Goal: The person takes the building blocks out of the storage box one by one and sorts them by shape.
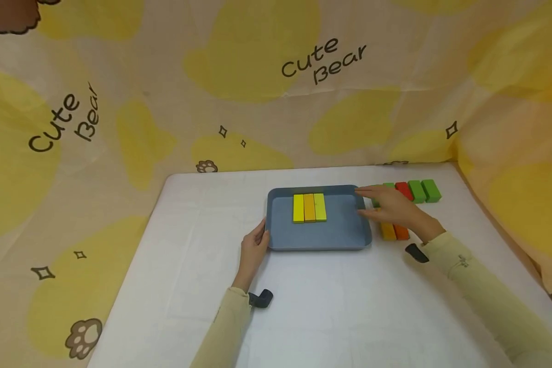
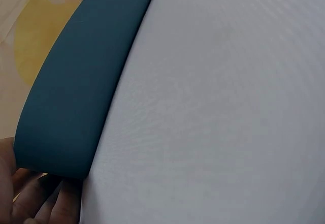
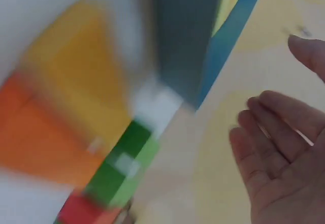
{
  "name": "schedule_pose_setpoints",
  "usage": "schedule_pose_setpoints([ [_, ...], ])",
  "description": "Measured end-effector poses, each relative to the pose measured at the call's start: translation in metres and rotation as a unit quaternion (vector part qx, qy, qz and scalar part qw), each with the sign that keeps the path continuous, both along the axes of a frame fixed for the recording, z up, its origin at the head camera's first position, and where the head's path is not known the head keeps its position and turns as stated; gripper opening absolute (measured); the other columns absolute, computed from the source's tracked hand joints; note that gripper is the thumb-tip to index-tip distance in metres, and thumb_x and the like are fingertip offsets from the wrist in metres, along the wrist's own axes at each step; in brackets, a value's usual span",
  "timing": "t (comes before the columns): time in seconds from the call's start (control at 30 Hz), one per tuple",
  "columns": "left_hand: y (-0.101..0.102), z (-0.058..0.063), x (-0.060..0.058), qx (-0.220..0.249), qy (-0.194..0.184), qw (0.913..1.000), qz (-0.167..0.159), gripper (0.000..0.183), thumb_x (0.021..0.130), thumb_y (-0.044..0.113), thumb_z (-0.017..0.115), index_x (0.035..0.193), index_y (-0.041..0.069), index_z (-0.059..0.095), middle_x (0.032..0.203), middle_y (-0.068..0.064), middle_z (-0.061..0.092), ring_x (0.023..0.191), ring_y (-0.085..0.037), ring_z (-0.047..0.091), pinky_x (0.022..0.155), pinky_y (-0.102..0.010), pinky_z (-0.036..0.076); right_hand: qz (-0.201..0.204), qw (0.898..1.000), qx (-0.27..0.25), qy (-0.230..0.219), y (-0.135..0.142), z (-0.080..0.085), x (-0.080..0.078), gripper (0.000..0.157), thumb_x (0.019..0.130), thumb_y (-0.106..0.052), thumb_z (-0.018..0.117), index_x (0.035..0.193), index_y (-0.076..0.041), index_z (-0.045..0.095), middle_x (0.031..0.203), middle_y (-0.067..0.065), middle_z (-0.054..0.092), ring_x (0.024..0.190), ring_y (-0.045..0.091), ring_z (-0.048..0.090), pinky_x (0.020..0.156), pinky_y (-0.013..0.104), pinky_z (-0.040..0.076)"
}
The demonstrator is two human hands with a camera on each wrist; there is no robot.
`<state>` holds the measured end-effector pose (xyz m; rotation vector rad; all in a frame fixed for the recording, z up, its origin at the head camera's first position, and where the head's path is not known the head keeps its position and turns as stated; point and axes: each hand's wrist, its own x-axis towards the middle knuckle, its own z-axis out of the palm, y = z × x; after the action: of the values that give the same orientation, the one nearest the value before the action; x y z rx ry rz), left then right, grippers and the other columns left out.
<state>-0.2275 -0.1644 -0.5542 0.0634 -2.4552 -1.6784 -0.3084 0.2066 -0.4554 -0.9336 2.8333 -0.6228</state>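
Note:
A blue-grey tray (image 1: 340,237) lies on the white table. Three blocks stand side by side inside it: a yellow block (image 1: 298,208), a yellow-orange block (image 1: 309,208) and a yellow-green block (image 1: 320,207). My left hand (image 1: 254,246) grips the tray's left side; in the left wrist view its thumb and curled fingers (image 2: 63,203) meet at the tray's end. Above the tray's right edge hovers my right hand (image 1: 391,204), fingers straight and holding nothing. The right wrist view shows that palm (image 3: 289,183) bare.
Right of the tray, a back row has several green blocks (image 1: 430,190) and a red block (image 1: 404,191), partly behind the right hand. Nearer the front sit a yellow-orange block (image 1: 388,232) and an orange block (image 1: 401,233). A patterned cloth (image 1: 257,61) borders the table.

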Motion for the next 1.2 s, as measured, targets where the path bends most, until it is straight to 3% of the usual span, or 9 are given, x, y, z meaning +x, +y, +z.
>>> schedule_pose_setpoints([
  [0.2, 0.004, 0.002, -0.002, 0.015, 0.011, 0.9998, -0.004, 0.041, 0.099, 0.006, 0.054, 0.140, 0.000, 0.050, 0.140, -0.020, 0.054, 0.127, -0.031, 0.056, 0.101, -0.037, 0.051, 0.044, 0.999, 0.026, -0.006, -0.052, -0.008, -0.017, 0.065, 0.090, -0.037, 0.070, 0.137, 0.005, 0.054, 0.142, 0.021, 0.054, 0.129, 0.039, 0.054, 0.108, 0.055, 0.045],
  [0.4, 0.016, 0.027, 0.011, 0.006, 0.008, 0.9998, -0.019, 0.041, 0.098, -0.001, 0.051, 0.138, -0.009, 0.049, 0.137, -0.026, 0.053, 0.127, -0.037, 0.054, 0.100, -0.038, 0.051, 0.057, 0.996, 0.067, -0.029, -0.077, -0.016, -0.026, 0.073, 0.085, -0.038, 0.075, 0.138, 0.006, 0.051, 0.144, 0.024, 0.051, 0.129, 0.039, 0.053, 0.109, 0.053, 0.045],
  [0.47, 0.017, 0.031, 0.015, 0.009, 0.008, 0.9998, -0.016, 0.041, 0.097, -0.001, 0.052, 0.137, -0.009, 0.049, 0.137, -0.027, 0.053, 0.127, -0.038, 0.054, 0.101, -0.039, 0.051, 0.055, 0.994, 0.081, -0.049, -0.080, -0.018, -0.029, 0.077, 0.084, -0.039, 0.076, 0.140, 0.005, 0.049, 0.148, 0.023, 0.045, 0.132, 0.040, 0.050, 0.111, 0.054, 0.043],
  [0.7, 0.003, -0.001, 0.002, 0.006, -0.005, 1.0000, -0.005, 0.043, 0.100, 0.011, 0.054, 0.142, 0.005, 0.050, 0.141, -0.015, 0.054, 0.129, -0.026, 0.055, 0.102, -0.029, 0.051, 0.089, 0.987, 0.104, -0.086, -0.087, -0.023, -0.034, 0.090, 0.083, -0.042, 0.077, 0.147, 0.007, 0.037, 0.157, 0.025, 0.029, 0.144, 0.040, 0.032, 0.118, 0.055, 0.033],
  [0.83, 0.001, -0.001, 0.001, 0.006, 0.002, 1.0000, -0.005, 0.043, 0.099, 0.010, 0.054, 0.141, 0.005, 0.051, 0.140, -0.016, 0.054, 0.129, -0.027, 0.055, 0.102, -0.033, 0.050, 0.099, 0.985, 0.112, -0.088, -0.089, -0.028, -0.035, 0.091, 0.085, -0.044, 0.074, 0.149, 0.007, 0.033, 0.159, 0.024, 0.027, 0.146, 0.039, 0.029, 0.118, 0.055, 0.033],
  [1.03, 0.000, -0.001, 0.000, 0.003, 0.004, 1.0000, -0.006, 0.043, 0.099, 0.010, 0.054, 0.141, 0.003, 0.050, 0.140, -0.016, 0.054, 0.129, -0.027, 0.055, 0.102, -0.032, 0.051, 0.095, 0.988, 0.093, -0.077, -0.092, -0.029, -0.035, 0.085, 0.086, -0.043, 0.074, 0.147, 0.003, 0.038, 0.152, 0.021, 0.037, 0.137, 0.038, 0.043, 0.113, 0.055, 0.041],
  [1.2, -0.001, -0.003, 0.002, 0.007, 0.008, 0.9999, -0.008, 0.042, 0.099, 0.011, 0.054, 0.141, 0.003, 0.051, 0.140, -0.017, 0.055, 0.128, -0.029, 0.055, 0.102, -0.034, 0.051, 0.111, 0.988, 0.090, -0.062, -0.095, -0.034, -0.032, 0.084, 0.085, -0.042, 0.076, 0.147, 0.002, 0.040, 0.154, 0.021, 0.037, 0.138, 0.039, 0.042, 0.112, 0.055, 0.041],
])
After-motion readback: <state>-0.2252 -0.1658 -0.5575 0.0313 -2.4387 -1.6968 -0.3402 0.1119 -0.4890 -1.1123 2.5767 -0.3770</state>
